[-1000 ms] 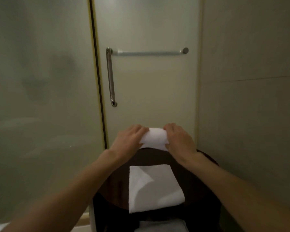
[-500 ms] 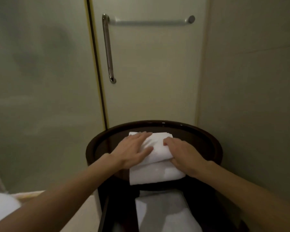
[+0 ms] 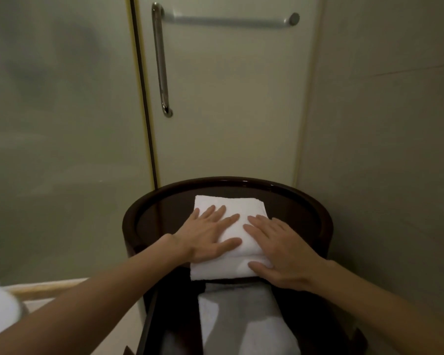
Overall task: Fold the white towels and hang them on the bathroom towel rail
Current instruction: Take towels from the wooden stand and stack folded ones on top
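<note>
Two flat hands press on the towel [image 3: 228, 204]. The left hand [image 3: 208, 238] and the right hand [image 3: 282, 252] lie side by side with straight fingers, gripping nothing. The towel is folded and sits on the near side of the round dark table [image 3: 321, 216]. A second towel [image 3: 241, 319] lies lower down, nearer. The rail [image 3: 228, 21] is on the far door [image 3: 228, 111]

round dark-brown worktop [image 3: 297, 216], glossy top with raised rim, folded white towel [image 3: 228, 204] flat at centre, towel's near edge reaching worktop's near edge, far edge short of far rim
</note>
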Available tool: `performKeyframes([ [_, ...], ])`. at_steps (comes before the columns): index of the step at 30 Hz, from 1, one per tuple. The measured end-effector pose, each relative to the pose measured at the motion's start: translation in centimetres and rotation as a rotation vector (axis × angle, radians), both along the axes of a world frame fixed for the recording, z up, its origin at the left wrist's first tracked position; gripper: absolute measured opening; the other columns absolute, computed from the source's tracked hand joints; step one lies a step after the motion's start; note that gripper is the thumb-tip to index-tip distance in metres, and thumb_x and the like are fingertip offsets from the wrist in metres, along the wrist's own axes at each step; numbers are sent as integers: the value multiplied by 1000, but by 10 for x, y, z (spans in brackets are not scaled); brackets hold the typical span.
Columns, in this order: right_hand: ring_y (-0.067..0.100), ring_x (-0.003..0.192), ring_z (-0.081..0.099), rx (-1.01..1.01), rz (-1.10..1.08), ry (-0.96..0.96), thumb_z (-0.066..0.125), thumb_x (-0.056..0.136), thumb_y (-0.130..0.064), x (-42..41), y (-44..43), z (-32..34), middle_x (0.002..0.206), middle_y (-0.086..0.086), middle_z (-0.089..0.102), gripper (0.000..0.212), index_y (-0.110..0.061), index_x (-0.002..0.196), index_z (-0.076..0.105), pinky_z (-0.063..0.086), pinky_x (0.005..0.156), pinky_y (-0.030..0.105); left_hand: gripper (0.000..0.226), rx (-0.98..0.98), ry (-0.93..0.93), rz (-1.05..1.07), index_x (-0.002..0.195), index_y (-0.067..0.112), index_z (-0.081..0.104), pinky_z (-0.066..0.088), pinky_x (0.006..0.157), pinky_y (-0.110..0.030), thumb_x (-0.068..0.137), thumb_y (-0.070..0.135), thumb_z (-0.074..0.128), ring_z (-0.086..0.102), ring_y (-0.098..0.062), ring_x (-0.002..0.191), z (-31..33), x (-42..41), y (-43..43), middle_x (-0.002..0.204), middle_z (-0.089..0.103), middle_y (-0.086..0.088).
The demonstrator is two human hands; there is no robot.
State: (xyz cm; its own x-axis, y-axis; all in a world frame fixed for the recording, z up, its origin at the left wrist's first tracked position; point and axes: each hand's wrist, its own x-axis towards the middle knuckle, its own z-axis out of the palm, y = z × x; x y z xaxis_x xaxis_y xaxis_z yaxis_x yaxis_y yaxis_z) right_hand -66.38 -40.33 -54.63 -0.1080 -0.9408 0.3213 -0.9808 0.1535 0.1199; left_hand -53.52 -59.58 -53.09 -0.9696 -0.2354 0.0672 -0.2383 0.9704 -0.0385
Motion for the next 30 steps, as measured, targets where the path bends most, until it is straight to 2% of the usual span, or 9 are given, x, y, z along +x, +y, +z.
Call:
performKeyframes([
  [3, 21, 148, 12, 30, -1, 37, 32, 87, -64, -3, -1, -2, 161, 5, 15, 82, -20, 153, 15, 1, 116, 32, 73, -20, 15, 10, 149, 41, 1, 4, 118, -49, 86, 75, 14, 3, -27, 147, -1, -1, 1, 161, 5, -5],
  [8, 20, 148, 13, 29, 12, 6, 41, 90, -59, -7, -2, -2, 161, 4, 16, 79, -20, 153, 15, 2, 115, 29, 74, 15, 10, 30, 149, 41, 3, 5, 118, -50, 84, 76, 14, 4, -26, 147, 0, -3, 0, 161, 6, -4],
  [14, 25, 146, 20, 21, 10, -23, 52, 90, -51, -4, -2, -2, 159, 10, 21, 78, -16, 152, 21, 16, 118, 35, 80, 25, 13, 29, 150, 40, 9, 9, 117, -51, 79, 78, 12, 9, -26, 147, 2, -4, 2, 160, 10, -5],
  [18, 28, 145, 23, 16, 4, -34, 55, 90, -47, -3, -1, -5, 158, 12, 24, 77, -14, 151, 23, 21, 117, 40, 74, 54, 35, 43, 149, 40, 12, 10, 116, -52, 85, 74, 19, 10, -27, 147, -1, -1, 3, 160, 12, -6],
  [22, 30, 145, 20, -4, -39, -19, 56, 89, -43, 6, 0, -3, 157, 14, 23, 74, -15, 150, 26, 13, 117, 44, 69, 33, 52, 44, 149, 38, 18, 14, 114, -53, 88, 70, 22, 15, -29, 146, -1, -3, 5, 159, 18, -8],
  [24, 34, 136, 33, -112, 37, 15, 63, 84, -34, 16, 7, -2, 147, 20, 37, 67, -11, 143, 40, 23, 110, 46, 71, 24, 53, 42, 149, 37, 20, 17, 113, -53, 87, 72, 21, 16, -28, 145, -1, -4, 4, 158, 20, -9],
  [26, 30, 113, 51, -247, 256, -4, 65, 80, -26, 32, 19, 0, 124, 19, 53, 49, -9, 125, 54, 39, 94, 40, 74, 11, 59, 35, 148, 36, 22, 20, 112, -53, 84, 74, 19, 19, -28, 145, -1, -3, 4, 157, 22, -9],
  [28, 20, 89, 55, -158, 453, -38, 63, 83, -24, 45, 29, -5, 107, 11, 57, 31, -10, 110, 60, 45, 75, 29, 72, 5, 68, 32, 148, 36, 24, 21, 112, -52, 86, 74, 22, 20, -28, 144, -1, -3, 4, 157, 23, -9],
  [30, 17, 81, 55, 98, 501, -39, 60, 87, -28, 53, 33, -16, 101, 5, 58, 23, -15, 107, 61, 47, 68, 29, 68, 13, 70, 31, 148, 37, 23, 20, 113, -52, 89, 70, 25, 19, -27, 144, -1, -4, 4, 157, 23, -9],
])
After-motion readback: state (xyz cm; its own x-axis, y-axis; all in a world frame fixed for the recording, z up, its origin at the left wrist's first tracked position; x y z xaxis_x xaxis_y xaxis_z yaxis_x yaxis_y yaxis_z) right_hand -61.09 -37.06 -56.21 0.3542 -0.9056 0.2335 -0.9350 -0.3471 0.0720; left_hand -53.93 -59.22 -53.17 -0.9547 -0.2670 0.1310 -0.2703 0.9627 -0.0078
